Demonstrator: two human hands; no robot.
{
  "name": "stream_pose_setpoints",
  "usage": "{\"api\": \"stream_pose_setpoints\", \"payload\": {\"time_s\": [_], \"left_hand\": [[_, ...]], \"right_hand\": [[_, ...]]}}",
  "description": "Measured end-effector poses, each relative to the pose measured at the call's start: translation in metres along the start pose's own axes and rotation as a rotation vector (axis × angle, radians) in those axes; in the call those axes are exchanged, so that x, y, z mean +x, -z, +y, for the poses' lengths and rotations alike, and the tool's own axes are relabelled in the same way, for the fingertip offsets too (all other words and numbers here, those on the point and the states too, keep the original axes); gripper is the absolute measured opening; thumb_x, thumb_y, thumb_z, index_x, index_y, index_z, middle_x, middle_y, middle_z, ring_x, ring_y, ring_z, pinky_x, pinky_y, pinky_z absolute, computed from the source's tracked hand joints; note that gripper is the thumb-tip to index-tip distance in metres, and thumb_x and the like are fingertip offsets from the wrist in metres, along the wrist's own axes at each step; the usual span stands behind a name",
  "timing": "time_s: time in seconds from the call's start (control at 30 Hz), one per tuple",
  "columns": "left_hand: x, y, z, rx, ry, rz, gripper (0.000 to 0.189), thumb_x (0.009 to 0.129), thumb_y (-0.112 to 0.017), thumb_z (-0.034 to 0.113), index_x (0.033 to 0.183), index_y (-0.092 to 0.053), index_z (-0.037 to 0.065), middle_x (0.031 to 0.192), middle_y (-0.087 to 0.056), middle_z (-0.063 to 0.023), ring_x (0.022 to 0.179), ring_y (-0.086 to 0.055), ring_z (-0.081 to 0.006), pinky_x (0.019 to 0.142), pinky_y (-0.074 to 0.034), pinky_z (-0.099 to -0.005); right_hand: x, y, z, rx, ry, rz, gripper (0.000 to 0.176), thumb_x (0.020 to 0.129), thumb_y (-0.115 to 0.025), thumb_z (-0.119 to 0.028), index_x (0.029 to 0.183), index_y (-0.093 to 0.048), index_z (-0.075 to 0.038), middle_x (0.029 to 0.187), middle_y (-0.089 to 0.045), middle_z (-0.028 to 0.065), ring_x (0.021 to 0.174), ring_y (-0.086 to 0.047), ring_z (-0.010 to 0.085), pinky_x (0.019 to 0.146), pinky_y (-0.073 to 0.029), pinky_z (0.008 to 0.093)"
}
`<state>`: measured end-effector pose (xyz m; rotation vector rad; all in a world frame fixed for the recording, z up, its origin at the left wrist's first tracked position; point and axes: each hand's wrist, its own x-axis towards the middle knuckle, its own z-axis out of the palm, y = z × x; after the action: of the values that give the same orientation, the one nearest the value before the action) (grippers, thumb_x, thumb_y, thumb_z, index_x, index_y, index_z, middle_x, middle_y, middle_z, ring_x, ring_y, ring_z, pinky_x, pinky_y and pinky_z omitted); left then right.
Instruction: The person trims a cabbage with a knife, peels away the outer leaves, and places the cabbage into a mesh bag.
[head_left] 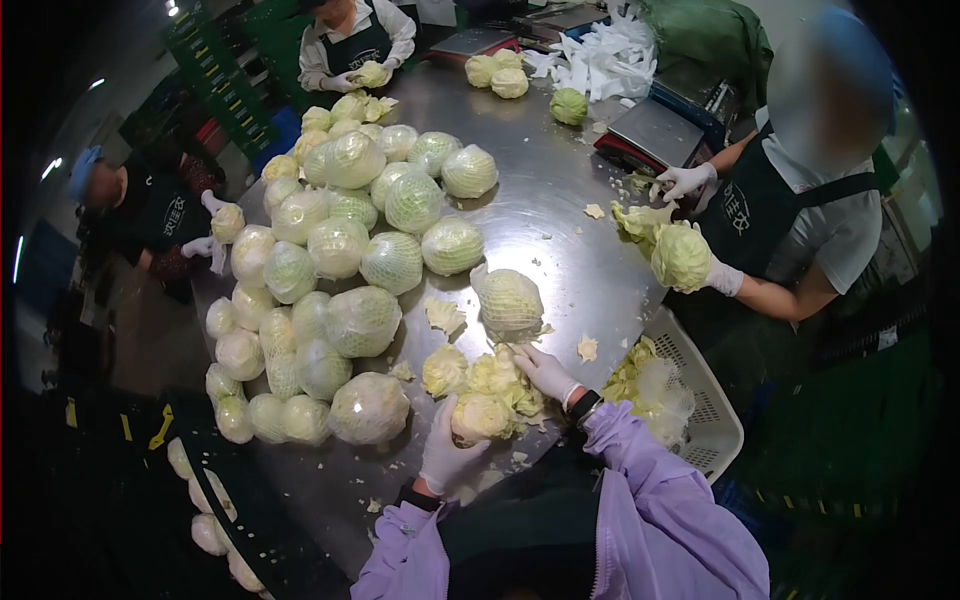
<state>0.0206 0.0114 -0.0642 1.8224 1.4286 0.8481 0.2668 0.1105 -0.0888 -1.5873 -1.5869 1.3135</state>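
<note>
My left hand, in a white glove, is closed around the side of a trimmed pale cabbage at the near edge of the table. My right hand, also gloved, has its fingers stretched out at the edge of loose cabbage leaves beside that cabbage. Another small yellowish cabbage lies just left of the leaves. Beyond my right hand sits a cabbage in a net sleeve. The right palm's underside is hidden.
Many netted, wrapped cabbages fill the table's left side. A white basket with leaves stands at right. A co-worker holds a leafy cabbage near a scale. Two more people handle cabbages at far left.
</note>
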Motion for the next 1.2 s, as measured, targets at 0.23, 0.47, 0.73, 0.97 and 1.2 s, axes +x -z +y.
{"api": "stream_pose_setpoints", "payload": {"time_s": [0.23,0.47,0.73,0.97,1.2], "left_hand": [[0.009,-0.018,0.031,0.22,0.008,0.131,0.088,0.063,-0.082,0.035,0.134,-0.042,0.002,0.117,-0.046,-0.0173,0.111,-0.047,-0.0361,0.092,-0.044,-0.0434],[0.015,-0.03,0.048,0.324,0.131,0.123,0.084,0.062,-0.081,0.042,0.126,-0.048,0.0,0.106,-0.047,-0.0162,0.1,-0.049,-0.035,0.084,-0.044,-0.0447],[0.023,-0.028,0.046,0.314,0.125,0.13,0.08,0.062,-0.081,0.045,0.119,-0.05,-0.001,0.101,-0.049,-0.0165,0.098,-0.05,-0.0348,0.081,-0.044,-0.0444],[0.018,-0.019,0.032,0.181,0.09,0.152,0.079,0.062,-0.084,0.04,0.119,-0.048,-0.001,0.1,-0.049,-0.0169,0.093,-0.053,-0.0351,0.08,-0.046,-0.0431],[0.0,0.015,-0.022,-0.467,0.268,-0.086,0.086,0.068,-0.084,0.025,0.135,-0.037,-0.001,0.133,-0.044,-0.0187,0.118,-0.05,-0.0276,0.097,-0.043,-0.0374]], "right_hand": [[-0.082,0.003,-0.036,-0.066,0.109,0.014,0.066,0.094,-0.055,-0.035,0.143,-0.028,0.001,0.117,-0.059,0.0276,0.102,-0.061,0.0418,0.086,-0.049,0.0423],[-0.087,-0.042,-0.033,-0.194,0.19,0.067,0.065,0.094,-0.054,-0.031,0.141,-0.028,0.007,0.134,-0.044,0.0312,0.128,-0.041,0.0401,0.106,-0.035,0.0398],[-0.077,-0.029,-0.014,0.005,0.283,0.062,0.046,0.097,-0.047,-0.025,0.136,-0.042,0.0,0.131,-0.05,0.0241,0.122,-0.05,0.0342,0.099,-0.041,0.0373],[-0.072,-0.028,-0.026,0.211,0.036,0.06,0.044,0.09,-0.062,-0.021,0.128,-0.05,-0.002,0.098,-0.066,0.0102,0.081,-0.064,0.0191,0.076,-0.051,0.0298],[-0.045,-0.037,0.012,0.624,-0.229,-0.014,0.034,0.09,-0.06,-0.013,0.122,-0.054,-0.002,0.081,-0.062,0.0017,0.051,-0.054,0.0055,0.047,-0.045,0.021]]}}
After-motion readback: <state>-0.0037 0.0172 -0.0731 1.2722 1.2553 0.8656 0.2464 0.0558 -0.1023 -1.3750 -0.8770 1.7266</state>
